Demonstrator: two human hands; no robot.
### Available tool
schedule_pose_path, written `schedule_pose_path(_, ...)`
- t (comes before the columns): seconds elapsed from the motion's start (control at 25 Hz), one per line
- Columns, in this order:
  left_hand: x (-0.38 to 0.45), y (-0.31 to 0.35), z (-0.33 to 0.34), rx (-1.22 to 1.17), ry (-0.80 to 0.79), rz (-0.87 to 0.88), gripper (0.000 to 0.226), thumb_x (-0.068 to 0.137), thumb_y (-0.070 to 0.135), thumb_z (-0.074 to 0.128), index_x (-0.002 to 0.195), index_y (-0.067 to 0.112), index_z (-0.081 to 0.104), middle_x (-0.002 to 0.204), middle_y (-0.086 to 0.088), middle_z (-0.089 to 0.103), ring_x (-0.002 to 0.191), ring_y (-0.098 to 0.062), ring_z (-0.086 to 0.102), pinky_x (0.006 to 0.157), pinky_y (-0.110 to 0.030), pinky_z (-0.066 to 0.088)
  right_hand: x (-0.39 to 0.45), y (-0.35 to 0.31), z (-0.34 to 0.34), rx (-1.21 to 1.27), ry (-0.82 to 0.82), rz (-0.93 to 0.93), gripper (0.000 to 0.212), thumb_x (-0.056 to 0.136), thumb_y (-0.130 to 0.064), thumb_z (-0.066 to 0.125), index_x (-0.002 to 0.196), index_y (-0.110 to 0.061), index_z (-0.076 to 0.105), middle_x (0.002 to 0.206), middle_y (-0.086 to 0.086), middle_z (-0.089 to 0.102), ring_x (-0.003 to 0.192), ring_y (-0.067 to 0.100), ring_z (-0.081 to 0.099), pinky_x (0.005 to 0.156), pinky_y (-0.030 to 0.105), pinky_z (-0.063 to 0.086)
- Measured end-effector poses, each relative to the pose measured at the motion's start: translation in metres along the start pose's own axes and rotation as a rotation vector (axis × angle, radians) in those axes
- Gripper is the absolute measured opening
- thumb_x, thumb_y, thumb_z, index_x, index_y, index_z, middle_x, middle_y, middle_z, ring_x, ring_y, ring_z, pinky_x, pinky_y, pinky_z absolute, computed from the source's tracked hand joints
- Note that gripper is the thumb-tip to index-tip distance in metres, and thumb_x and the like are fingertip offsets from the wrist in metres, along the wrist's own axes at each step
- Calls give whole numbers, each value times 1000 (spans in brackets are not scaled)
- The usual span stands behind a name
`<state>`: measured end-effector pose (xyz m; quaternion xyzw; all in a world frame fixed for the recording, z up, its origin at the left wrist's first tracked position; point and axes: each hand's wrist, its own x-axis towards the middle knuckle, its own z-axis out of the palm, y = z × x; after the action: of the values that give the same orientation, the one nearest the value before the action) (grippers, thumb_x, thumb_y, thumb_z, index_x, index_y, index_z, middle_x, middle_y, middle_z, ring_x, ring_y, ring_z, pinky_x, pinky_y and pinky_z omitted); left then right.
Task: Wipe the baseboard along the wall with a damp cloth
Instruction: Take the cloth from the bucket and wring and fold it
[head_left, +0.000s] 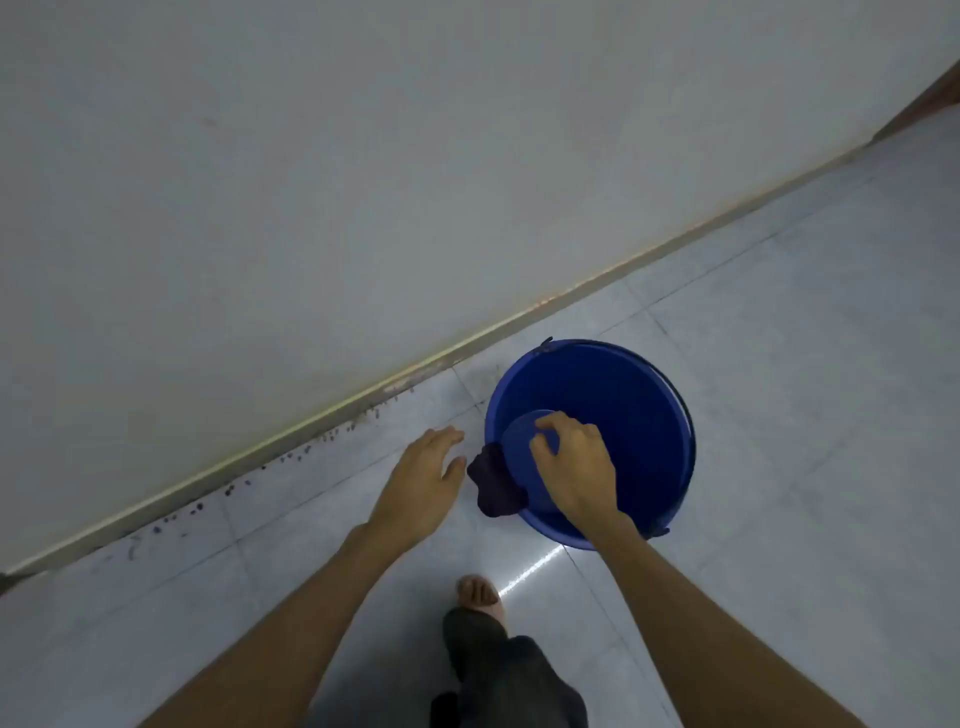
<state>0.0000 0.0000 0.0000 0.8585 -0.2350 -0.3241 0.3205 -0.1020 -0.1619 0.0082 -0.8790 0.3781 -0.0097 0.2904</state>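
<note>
A blue bucket (623, 395) stands on the tiled floor close to the wall. Over its near-left rim hangs a dark purple cloth (493, 483). My right hand (574, 465) grips a small blue cup (522, 452) inside the bucket, right beside the cloth. My left hand (421, 483) hovers just left of the cloth with its fingers spread and nothing in it. The pale baseboard (363, 397) runs diagonally from lower left to upper right, with dark specks of dirt on the floor along it.
The white wall (311, 182) fills the upper left. Grey floor tiles (805, 364) spread right of the bucket. My bare foot (478, 592) and a dark trouser leg (498, 670) are at the bottom centre. A brown door frame (930, 104) shows at the far right.
</note>
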Motion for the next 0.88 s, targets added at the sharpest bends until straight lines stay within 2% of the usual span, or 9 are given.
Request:
schedule_pose_path(0.16, 53, -62, 72, -58, -70, 8, 46, 98, 34, 38, 142, 20, 34, 150, 1, 37, 136, -14, 35, 100, -18, 22, 26, 61, 88, -15, 14, 26, 20, 97, -19, 55, 112, -10, 65, 83, 4, 64, 64, 15, 53, 52, 22, 36)
schedule_pose_path(0.28, 89, -97, 119, -187, -80, 25, 50, 98, 36, 35, 145, 21, 29, 153, 2, 32, 138, -17, 32, 103, -23, 25, 47, 107, 143, 20, 65, 36, 19, 99, -23, 53, 109, -13, 64, 89, 3, 69, 70, 17, 60, 56, 26, 43)
schedule_pose_path(0.36, 105, -111, 137, -300, -68, 63, 48, 98, 37, 35, 143, 22, 31, 150, 3, 36, 136, -17, 36, 103, -26, 30, 58, 128, 163, 52, 105, 28, 18, 98, -24, 52, 106, -14, 65, 86, 0, 67, 71, 16, 61, 58, 28, 43)
schedule_pose_path(0.52, 117, -124, 152, -331, -120, 157, 37, 96, 39, 39, 126, 19, 44, 123, 2, 56, 110, -12, 52, 84, -19, 41, 72, 143, 178, 95, 187, 14, 18, 97, -26, 50, 101, -18, 66, 84, -3, 66, 73, 17, 61, 64, 33, 50)
schedule_pose_path(0.64, 109, -125, 153, -309, -48, 196, 25, 94, 37, 46, 110, 20, 53, 103, 5, 60, 94, -11, 58, 64, -14, 44, 63, 145, 176, 116, 164, -10, 17, 97, -27, 50, 98, -18, 65, 85, -2, 68, 72, 18, 62, 66, 37, 53)
schedule_pose_path(0.76, 101, -116, 143, -183, 32, 215, 22, 90, 39, 53, 90, 18, 60, 90, 0, 66, 83, -16, 62, 64, -21, 49, 52, 148, 164, 39, 44, -54, 22, 98, -32, 50, 94, -16, 65, 79, 2, 67, 67, 20, 62, 64, 38, 52)
schedule_pose_path(0.88, 95, -98, 126, -154, -11, 207, 27, 88, 39, 55, 85, 14, 62, 88, -4, 67, 82, -19, 60, 68, -29, 46, 53, 144, 146, 33, -66, -76, 37, 101, -36, 47, 88, -6, 63, 68, 3, 60, 57, 16, 51, 57, 34, 43)
